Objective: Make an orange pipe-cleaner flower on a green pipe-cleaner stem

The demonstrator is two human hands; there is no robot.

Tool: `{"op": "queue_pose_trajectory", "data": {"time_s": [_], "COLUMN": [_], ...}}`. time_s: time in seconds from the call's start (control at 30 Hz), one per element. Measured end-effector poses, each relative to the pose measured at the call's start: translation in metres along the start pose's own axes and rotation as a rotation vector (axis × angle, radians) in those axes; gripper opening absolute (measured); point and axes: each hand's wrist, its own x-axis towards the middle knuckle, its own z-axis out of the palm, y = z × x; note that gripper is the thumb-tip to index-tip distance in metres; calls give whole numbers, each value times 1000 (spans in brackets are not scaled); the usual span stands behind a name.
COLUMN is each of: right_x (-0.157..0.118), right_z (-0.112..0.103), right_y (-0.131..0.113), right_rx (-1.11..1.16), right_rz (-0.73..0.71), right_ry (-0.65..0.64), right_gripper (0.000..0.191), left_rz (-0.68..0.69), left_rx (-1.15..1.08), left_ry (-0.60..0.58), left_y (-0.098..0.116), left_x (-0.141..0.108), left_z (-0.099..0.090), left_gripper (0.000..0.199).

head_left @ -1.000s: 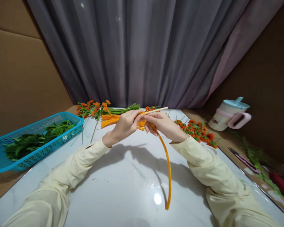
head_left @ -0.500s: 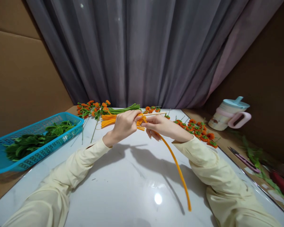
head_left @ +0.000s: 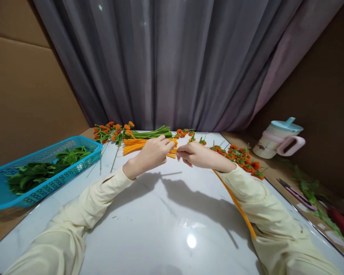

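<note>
Orange strip [head_left: 234, 198] slants toward 4 o'clock from under right hand [head_left: 200, 154], fingertips apparently pinching it. Left hand [head_left: 153, 152] curled at 9 — grip hidden, can't tell. Step: likely working strip's end; next calls for steady tension. Farther: orange bundle [head_left: 132, 146], 9 o'clock.

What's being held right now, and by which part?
The right hand pinches the orange strip well short of its free lower end. What the left hand grips is hidden.
</note>
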Motion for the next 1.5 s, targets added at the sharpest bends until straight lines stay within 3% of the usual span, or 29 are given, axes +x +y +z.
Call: {"op": "queue_pose_trajectory", "data": {"time_s": [0.17,0.33,0.67,0.87,1.03,1.2,1.33,1.5], "right_x": [-1,-1,0,-2,-1,4,7,5], "right_z": [-2,-6,-15,-18,-17,-8,-2,-3], "right_y": [6,19,22,23,29,34,32,27], "right_rx": [-163,-109,19,109,307,655,822,870], "right_rz": [-92,-137,-97,-109,-118,-155,-178,-179], "right_ry": [97,110,47,-8,-98,-188,-140,-58], "right_gripper": [22,21,24,28,31,28,28,24], "left_rz": [133,221,176,121,123,55,-46,-24], "left_rx": [-40,-138,-434,-500,-554,-613,-622,-571], "left_ry": [13,61,93,246,313,402,462,487], "left_y": [-2,-5,-6,-2,0,3,0,-4], "left_x": [1,1,1,2,1,-1,0,1], "left_z": [-3,-3,-1,2,1,-2,1,6], "left_gripper": [25,21,25,32,29,27,24,19]}}
